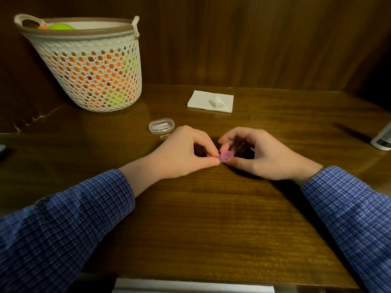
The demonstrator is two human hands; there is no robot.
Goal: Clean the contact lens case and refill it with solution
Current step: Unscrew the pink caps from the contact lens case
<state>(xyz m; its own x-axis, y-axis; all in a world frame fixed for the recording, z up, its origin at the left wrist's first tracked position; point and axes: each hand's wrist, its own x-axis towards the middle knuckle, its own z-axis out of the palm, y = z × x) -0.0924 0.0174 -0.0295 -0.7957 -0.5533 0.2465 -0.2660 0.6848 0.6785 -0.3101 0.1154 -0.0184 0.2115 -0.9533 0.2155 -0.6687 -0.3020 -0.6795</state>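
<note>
A small pink contact lens case [225, 155] sits low over the wooden table [211, 218], pinched between both hands. My left hand [184, 153] grips its left side with thumb and fingertips. My right hand [260, 153] curls over its right side, thumb and fingers on the round pink cap. Most of the case is hidden by my fingers. A folded white napkin [203, 100] lies farther back with a crumpled white wad [218, 102] on it.
A clear oval plastic box [161, 126] stands just behind my left hand. A white woven basket [88, 66] holding orange and green things is at the back left. A white device [383, 138] lies at the right edge. Wood panelling closes the back.
</note>
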